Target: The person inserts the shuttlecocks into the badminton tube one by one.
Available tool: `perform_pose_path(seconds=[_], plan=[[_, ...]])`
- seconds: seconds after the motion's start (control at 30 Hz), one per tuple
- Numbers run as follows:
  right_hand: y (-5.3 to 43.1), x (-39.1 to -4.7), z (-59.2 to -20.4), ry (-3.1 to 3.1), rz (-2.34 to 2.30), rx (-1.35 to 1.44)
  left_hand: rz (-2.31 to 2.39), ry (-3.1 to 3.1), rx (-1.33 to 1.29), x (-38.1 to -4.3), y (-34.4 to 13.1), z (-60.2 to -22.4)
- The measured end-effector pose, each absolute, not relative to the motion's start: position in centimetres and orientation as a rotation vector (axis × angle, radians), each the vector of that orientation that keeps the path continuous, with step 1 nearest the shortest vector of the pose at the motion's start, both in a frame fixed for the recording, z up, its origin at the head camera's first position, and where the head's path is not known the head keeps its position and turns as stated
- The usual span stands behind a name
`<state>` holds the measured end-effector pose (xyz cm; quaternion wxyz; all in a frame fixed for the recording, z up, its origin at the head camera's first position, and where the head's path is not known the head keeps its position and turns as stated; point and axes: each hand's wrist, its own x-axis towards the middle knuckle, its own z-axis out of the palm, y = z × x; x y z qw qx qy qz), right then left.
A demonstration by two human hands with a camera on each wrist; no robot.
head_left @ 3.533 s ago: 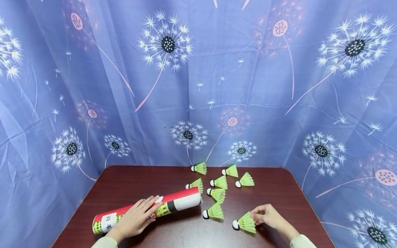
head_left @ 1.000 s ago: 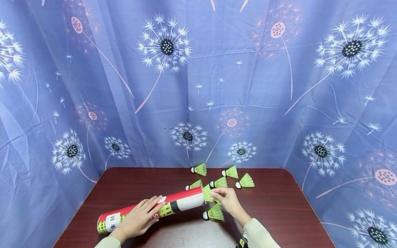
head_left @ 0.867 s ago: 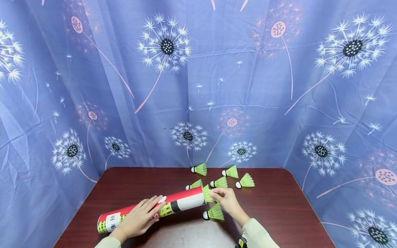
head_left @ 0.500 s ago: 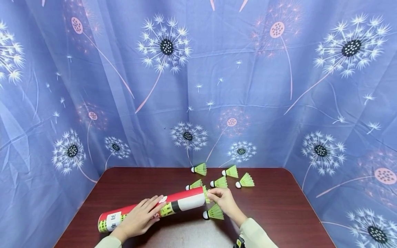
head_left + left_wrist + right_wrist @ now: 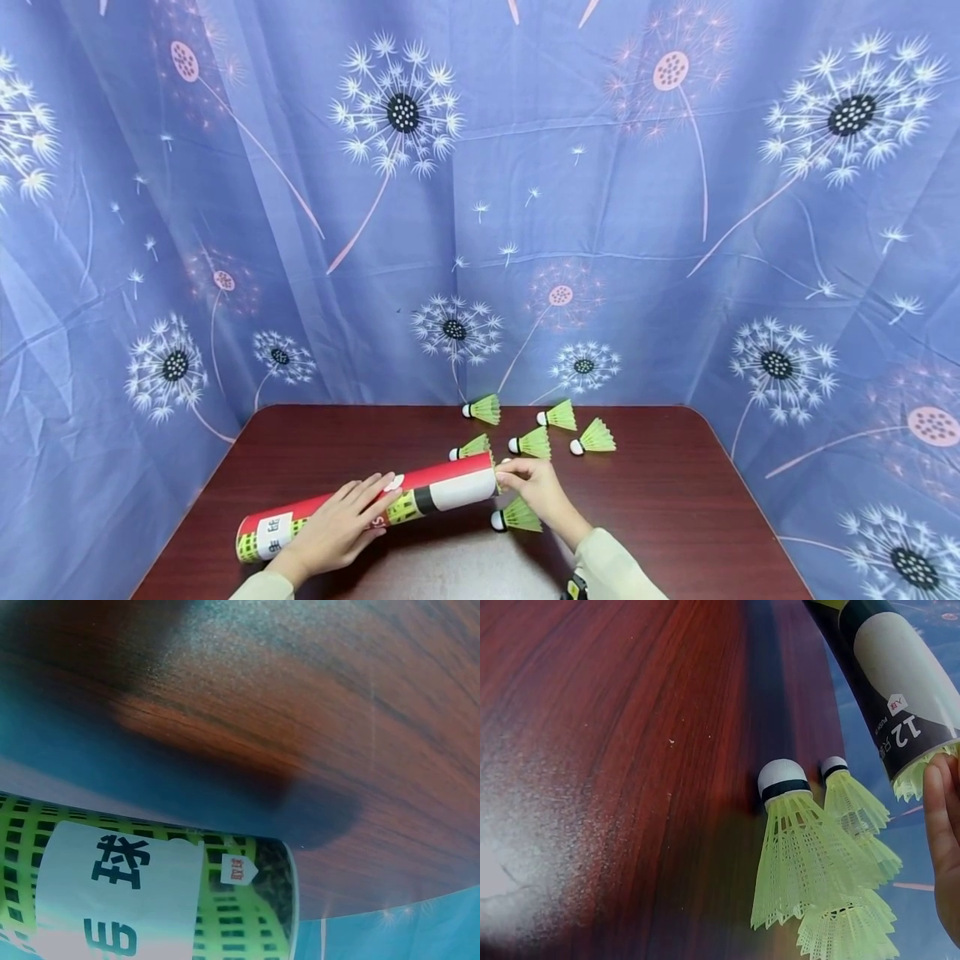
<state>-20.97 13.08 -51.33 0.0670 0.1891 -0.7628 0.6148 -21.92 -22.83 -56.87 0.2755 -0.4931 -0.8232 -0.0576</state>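
Note:
My left hand holds a red, white and green shuttlecock tube from above, its fingers across the upper side and its thumb on the near side. The tube's mouth points right. At that mouth, my right hand has thumb and index finger at the skirt of a yellow-green shuttlecock, which is almost wholly inside. Only the skirt's jagged edge shows. Just below the mouth lies another shuttlecock, its white cork to the left. The tube's other end appears in the left wrist view.
Several more shuttlecocks lie behind the tube's mouth, among them one at the back edge, one at the right and one partly covered by the tube. A blue dandelion-print curtain surrounds the dark red wooden table.
My right hand picked up the shuttlecock at the right and brought it left to the tube's mouth. Its skirt has slid in almost completely. The tube has shifted slightly right under my left hand.

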Motion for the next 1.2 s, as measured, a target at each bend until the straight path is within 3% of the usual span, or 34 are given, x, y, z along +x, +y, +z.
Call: perform_pose_path(seconds=[0.2,0.47,0.77,1.2], plan=[[12.9,-20.9,-51.2,-2.313,1.848,0.588,-0.158,-2.218,-1.322,-21.8,-22.9,-56.8],[13.2,-22.5,-54.3,-2.299,1.846,0.616,-0.137,-2.239,-1.309,-21.6,-22.9,-56.8],[14.1,-23.1,-54.7,-2.212,1.944,0.803,-0.127,-2.227,-1.298,-21.8,-23.0,-56.8],[18.6,-23.0,-54.7,-2.291,1.909,0.651,-0.153,-2.209,-1.288,-21.6,-23.5,-57.0]])
